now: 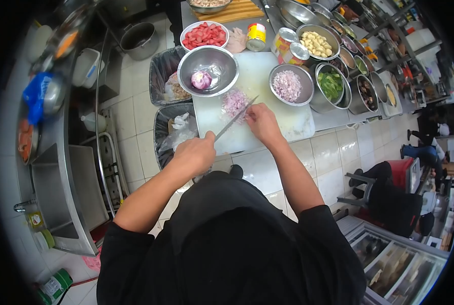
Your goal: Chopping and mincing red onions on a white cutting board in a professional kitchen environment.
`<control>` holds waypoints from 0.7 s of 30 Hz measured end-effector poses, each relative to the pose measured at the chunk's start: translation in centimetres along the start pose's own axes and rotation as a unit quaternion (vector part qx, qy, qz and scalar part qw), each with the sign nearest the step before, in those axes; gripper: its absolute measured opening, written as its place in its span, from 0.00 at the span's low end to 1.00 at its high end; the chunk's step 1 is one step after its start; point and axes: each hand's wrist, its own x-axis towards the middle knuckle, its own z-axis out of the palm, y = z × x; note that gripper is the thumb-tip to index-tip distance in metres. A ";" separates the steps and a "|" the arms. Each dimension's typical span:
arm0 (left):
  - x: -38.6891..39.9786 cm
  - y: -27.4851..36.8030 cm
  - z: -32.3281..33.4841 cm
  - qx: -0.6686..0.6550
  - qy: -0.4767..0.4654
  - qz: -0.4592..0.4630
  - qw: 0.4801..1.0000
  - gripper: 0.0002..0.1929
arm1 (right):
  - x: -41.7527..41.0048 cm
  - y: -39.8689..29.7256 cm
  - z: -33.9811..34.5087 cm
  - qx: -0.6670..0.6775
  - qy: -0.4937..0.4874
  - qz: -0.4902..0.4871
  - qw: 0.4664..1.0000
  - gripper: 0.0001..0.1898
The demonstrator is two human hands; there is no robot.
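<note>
My left hand [197, 154] grips a kitchen knife [232, 124] by its handle, the blade slanting up and to the right over the white cutting board [295, 124]. Diced red onion [234, 102] lies in a loose heap beside the blade. My right hand [264, 124] is close to the blade's right side, fingertips drawn together; whether they pinch a bit of onion is hidden. A peeled red onion [201, 80] sits in a steel bowl [227, 85] at the board's upper left. More diced onion [287, 87] fills a smaller steel bowl [274, 97] on the right.
Behind the board stand a white bowl of sliced red pieces [205, 35] and several cans [256, 37]. Peeled garlic cloves [315, 44] and cut greens [329, 84] fill containers at right. Two lined bins [162, 129] adjoin the table's left side. A steel sink [65, 190] is farther left.
</note>
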 end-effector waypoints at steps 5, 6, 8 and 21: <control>1.2 -0.3 1.2 0.005 0.008 0.014 1.000 0.17 | -0.5 0.5 -0.4 0.005 -0.016 0.025 1.000 0.05; 0.8 0.0 0.8 0.013 0.006 0.006 1.000 0.17 | -0.5 0.6 -0.4 0.006 -0.013 0.019 1.000 0.05; 1.2 -0.2 1.4 0.009 -0.001 0.012 1.000 0.16 | -0.6 1.0 -0.9 -0.005 -0.021 0.014 1.000 0.06; 1.5 -0.6 1.8 0.029 0.010 0.026 0.999 0.15 | -1.6 0.4 0.3 -0.001 0.003 0.020 1.000 0.05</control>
